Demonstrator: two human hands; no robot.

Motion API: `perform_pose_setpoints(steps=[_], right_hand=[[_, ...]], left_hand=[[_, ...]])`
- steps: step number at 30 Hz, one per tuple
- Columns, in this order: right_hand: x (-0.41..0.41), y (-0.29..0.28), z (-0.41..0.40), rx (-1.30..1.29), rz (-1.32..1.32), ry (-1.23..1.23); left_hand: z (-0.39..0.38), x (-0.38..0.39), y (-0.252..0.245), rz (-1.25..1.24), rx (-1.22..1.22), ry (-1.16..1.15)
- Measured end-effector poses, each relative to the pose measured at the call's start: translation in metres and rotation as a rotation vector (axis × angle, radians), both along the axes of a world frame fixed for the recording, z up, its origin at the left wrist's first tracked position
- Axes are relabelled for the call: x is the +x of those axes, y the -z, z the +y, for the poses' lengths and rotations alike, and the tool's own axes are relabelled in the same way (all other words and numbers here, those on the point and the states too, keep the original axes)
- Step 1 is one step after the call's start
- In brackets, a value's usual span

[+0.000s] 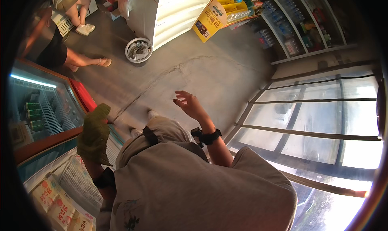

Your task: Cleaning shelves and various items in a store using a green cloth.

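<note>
A dark green cloth [96, 129] covers my left hand and hides its fingers; only the left wrist [91, 167] shows below it. The cloth hangs at the near corner of a glass-fronted cooler [47, 146], close to its red edge panel [82, 94]. Whether the cloth touches the cooler I cannot tell. My right hand [191, 105] is raised over the concrete floor with its fingers loosely curled and apart, holding nothing. Behind the cooler's glass sit several green cans [35, 116] and white wire racks [50, 109].
Below my left arm, a freezer holds a white basket [80, 176] and printed packs [60, 203]. Ahead stand a waste bin [138, 61], white shelves [178, 16] and a yellow display stand [209, 23]. Two people sit at upper left. Glass panels [312, 109] line the right side.
</note>
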State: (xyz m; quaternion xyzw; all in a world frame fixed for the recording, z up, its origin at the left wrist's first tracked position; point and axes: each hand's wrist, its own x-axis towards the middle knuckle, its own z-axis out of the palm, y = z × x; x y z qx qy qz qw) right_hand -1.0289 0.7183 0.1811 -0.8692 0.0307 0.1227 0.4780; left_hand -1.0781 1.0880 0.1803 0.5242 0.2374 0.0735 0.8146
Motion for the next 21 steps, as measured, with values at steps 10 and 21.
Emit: perform_pose_setpoints(steps=[10,21], right_hand=[[0.023,0.009,-0.002,0.014,0.075,-0.028],[0.074,0.042,-0.055,0.020,0.098,-0.054]], left_hand=[[-0.009,0.016,0.001,0.007,-0.004,-0.007],[-0.009,0.026,-0.013,0.027,0.037,-0.108]])
